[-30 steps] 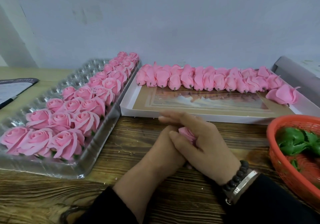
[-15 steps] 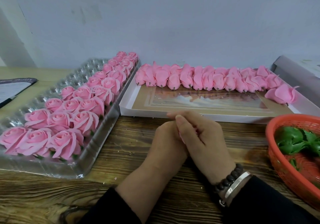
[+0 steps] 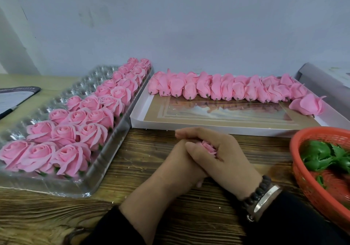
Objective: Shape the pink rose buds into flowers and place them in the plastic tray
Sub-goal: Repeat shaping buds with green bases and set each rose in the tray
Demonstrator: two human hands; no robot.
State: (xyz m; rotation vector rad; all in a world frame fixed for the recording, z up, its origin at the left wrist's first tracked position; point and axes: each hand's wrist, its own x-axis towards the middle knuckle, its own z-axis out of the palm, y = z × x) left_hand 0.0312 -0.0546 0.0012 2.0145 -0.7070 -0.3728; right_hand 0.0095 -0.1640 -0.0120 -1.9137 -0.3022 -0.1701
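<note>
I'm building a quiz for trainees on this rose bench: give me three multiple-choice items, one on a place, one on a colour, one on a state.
1. Where do the shaped roses sit?
A. clear plastic tray, left
B. white box
C. basket

2. What colour is the basket with the green leaves?
A. blue
B. red-orange
C. white

3. The rose bud in work is
A. lying on the table
B. held between both hands
C. in the tray

Key: 1 A, roses fill its right columns; 2 B, its mesh rim shows; 3 B, left hand and right hand close round it.

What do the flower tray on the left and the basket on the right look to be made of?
Flower tray: thin clear plastic, glossy; glints on its moulded cups, table showing through the rim. Basket: orange-red plastic by the look, with an open mesh wall.
</note>
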